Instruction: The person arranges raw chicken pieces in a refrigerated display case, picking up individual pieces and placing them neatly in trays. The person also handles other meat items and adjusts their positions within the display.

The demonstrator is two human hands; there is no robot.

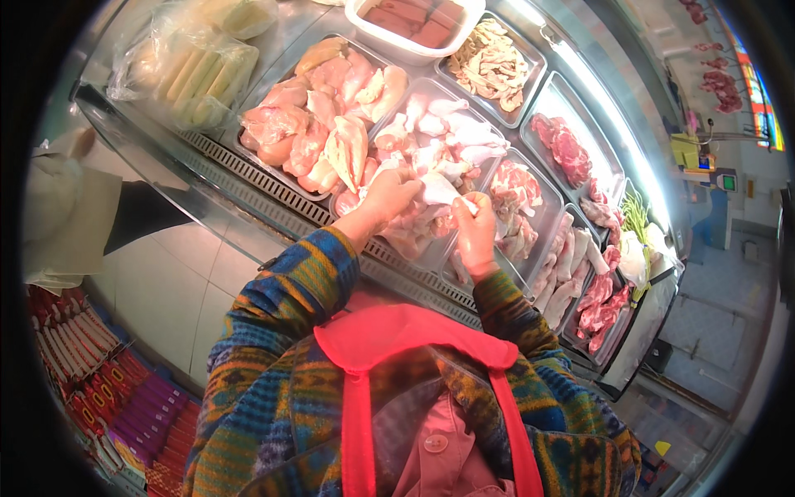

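A raw chicken drumstick (438, 189) is stretched between my two hands over a clear plastic tray of chicken legs (478, 138). My right hand (476, 230) grips its thin end. At its thick end, the fingers of my left hand (390, 194) pinch the skin or flesh; the exact contact is partly hidden by the fingers. More chicken pieces (407, 239) lie beneath my wrists in the near part of the tray. Just left of my left hand, a tray holds a heap of chicken breasts (310, 121).
A white tub (415, 51) of dark red blocks and a tray of pale tripe-like strips (490, 62) stand behind. Rightward are meat trays (571, 149). Plastic-bagged goods (199, 81) lie left. A slotted metal grille (261, 177) runs along the case front.
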